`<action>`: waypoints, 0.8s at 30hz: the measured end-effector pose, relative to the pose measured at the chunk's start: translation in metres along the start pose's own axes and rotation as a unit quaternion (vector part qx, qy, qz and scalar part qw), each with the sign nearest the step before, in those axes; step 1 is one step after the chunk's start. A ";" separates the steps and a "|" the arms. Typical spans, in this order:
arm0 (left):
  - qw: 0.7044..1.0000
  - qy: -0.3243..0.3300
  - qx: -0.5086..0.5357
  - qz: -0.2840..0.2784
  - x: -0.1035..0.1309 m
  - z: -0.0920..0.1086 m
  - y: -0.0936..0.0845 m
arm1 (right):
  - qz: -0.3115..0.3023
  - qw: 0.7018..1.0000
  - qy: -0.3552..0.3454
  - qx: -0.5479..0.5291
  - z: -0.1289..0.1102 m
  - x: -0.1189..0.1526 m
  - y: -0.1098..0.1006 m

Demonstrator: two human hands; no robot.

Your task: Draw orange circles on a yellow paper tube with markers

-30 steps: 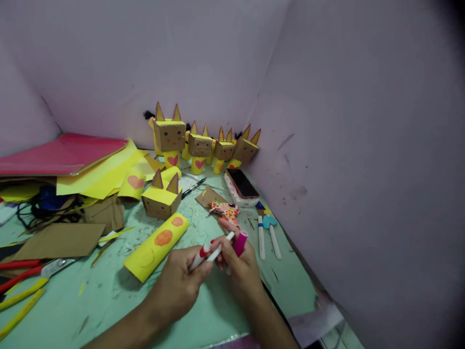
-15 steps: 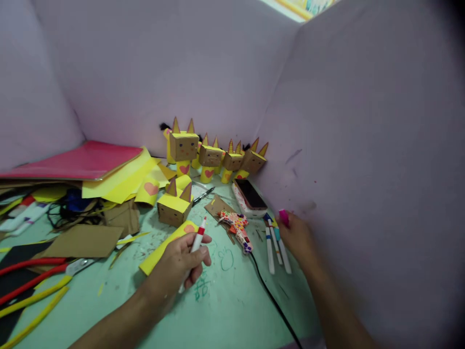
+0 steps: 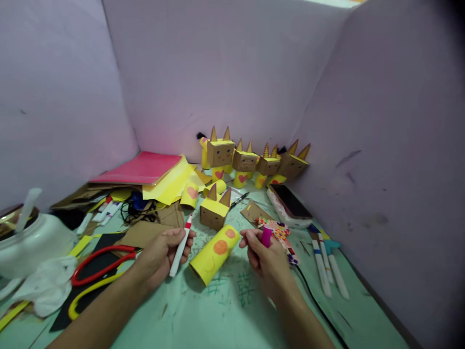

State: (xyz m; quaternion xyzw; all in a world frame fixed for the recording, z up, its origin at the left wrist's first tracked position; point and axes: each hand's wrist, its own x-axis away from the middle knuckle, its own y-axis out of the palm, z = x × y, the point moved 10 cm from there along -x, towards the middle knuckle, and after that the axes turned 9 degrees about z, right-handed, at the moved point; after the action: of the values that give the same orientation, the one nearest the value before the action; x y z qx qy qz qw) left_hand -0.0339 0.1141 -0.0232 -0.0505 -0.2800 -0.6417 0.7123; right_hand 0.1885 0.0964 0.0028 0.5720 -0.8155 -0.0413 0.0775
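My left hand [image 3: 165,254] grips a white marker [image 3: 178,254], its red tip end pointing up and away. My right hand [image 3: 267,259] is closed around a marker with a magenta cap [image 3: 266,236]; most of its body is hidden in the palm. Between the hands lies a yellow paper tube [image 3: 207,259] on its side, with orange round patches and a thin curved line on it. Just behind the tube sits a small cardboard box head [image 3: 212,219] with a yellow top and two pointed ears. A patterned glue gun [image 3: 278,230] lies beyond my right hand.
Several cardboard-headed figures [image 3: 220,154] stand along the back wall. A phone [image 3: 290,199] rests on a white case at right, near white markers [image 3: 321,269]. At left are red-handled scissors [image 3: 103,266], a white pot [image 3: 36,247], cardboard scraps and a pink folder [image 3: 145,167].
My right hand has come from the markers at the right to beside the yellow tube, carrying the magenta-capped marker. My left hand has moved off the tube, still holding its marker. The view has shifted left.
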 end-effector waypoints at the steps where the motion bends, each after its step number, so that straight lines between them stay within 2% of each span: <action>1: 1.000 -0.007 0.004 0.010 -0.002 -0.002 -0.002 | 0.012 1.000 -0.003 -0.003 0.003 -0.001 -0.002; 4: 1.000 -0.006 0.016 0.010 -0.002 -0.002 0.000 | 0.031 0.999 0.011 -0.011 0.009 -0.003 -0.010; 8: 1.000 0.000 0.014 0.002 0.002 0.000 0.004 | 0.039 0.995 0.081 0.049 0.022 0.000 -0.015; 16: 0.999 0.029 -0.018 -0.006 0.005 0.003 0.005 | -0.016 0.985 0.095 0.142 0.033 0.002 -0.006; 21: 0.995 0.080 -0.044 0.034 -0.004 0.005 0.000 | -0.075 0.977 0.118 0.163 0.040 0.009 0.004; 24: 0.987 0.124 -0.066 0.072 -0.009 0.009 -0.008 | -0.087 0.974 0.127 0.165 0.042 0.012 0.008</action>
State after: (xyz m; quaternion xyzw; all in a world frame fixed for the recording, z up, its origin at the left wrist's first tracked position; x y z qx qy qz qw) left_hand -0.0446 0.1250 -0.0218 -0.0377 -0.1419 -0.6069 0.7811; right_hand 0.1693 0.0867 -0.0366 0.6461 -0.7419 0.1600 0.0811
